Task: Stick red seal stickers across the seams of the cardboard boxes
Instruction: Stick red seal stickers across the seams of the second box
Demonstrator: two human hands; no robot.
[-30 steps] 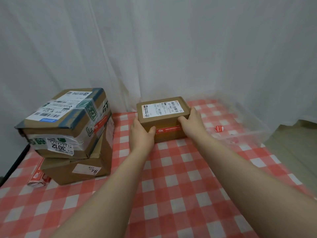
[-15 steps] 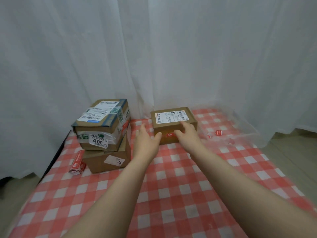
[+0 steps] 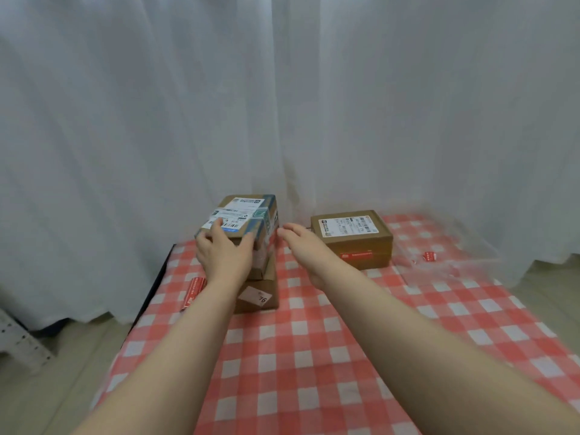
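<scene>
Small box sits flat on the checked cloth, right of frame center near the curtain. Its long axis runs left-right across the frame, white label on top, front face toward the camera. A red seal lies horizontally along that front face, low down.

Left of center, two boxes stacked: top box with shipping labels and blue-green tape, long axis running away from the camera toward the curtain, tilted slightly; bottom box under it, a "76" tag on its near face. Sticker roll lies on the cloth at the stack's left, mostly red. One loose sticker lies on the cloth right of the small box, beside clear plastic wrap.

Left hand grips the near end of the top box, fingers spread over its top edge and corner. Right hand is open and empty, fingers extended in the gap between the stack and the small box, touching neither that I can tell.

Versus half a second ago: both hands were at the small box's front; now they have left it and moved left to the stack. Small box unmoved. View has swung left, so the stack is now near center.
</scene>
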